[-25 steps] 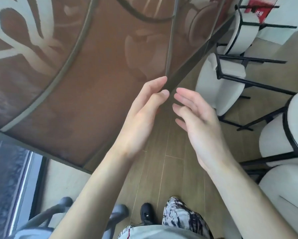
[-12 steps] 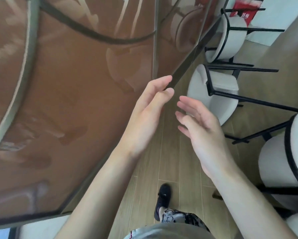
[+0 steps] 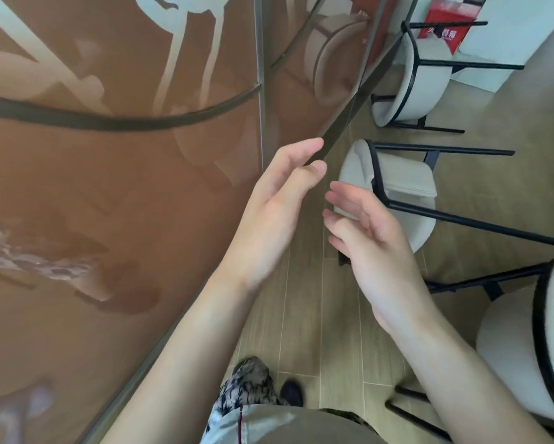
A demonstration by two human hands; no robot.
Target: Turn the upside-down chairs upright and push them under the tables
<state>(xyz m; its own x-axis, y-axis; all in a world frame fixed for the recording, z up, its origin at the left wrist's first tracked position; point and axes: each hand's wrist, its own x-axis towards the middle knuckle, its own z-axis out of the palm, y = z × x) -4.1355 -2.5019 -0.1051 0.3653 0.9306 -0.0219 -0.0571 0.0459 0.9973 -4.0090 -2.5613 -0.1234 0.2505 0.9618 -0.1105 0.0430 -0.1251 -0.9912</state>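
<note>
left hand (image 3: 271,216) raised, right hand (image 3: 376,251) raised, fingers relaxed

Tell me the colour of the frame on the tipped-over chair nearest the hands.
Black frame, with an off-white cushion; head view.

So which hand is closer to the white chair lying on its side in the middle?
Right. The right hand overlaps the middle chair in view; the left hand is farther left, by the table edge.

The table (image 3: 115,193) top is brown and glossy, mirroring shapes, with a dark metal-looking edge. The chairs (image 3: 407,187) wear off-white, matt, slightly nubbly cloth on thin black frames that look like matt metal. The floor (image 3: 304,315) is pale wood-look planks with a dull sheen.
</note>
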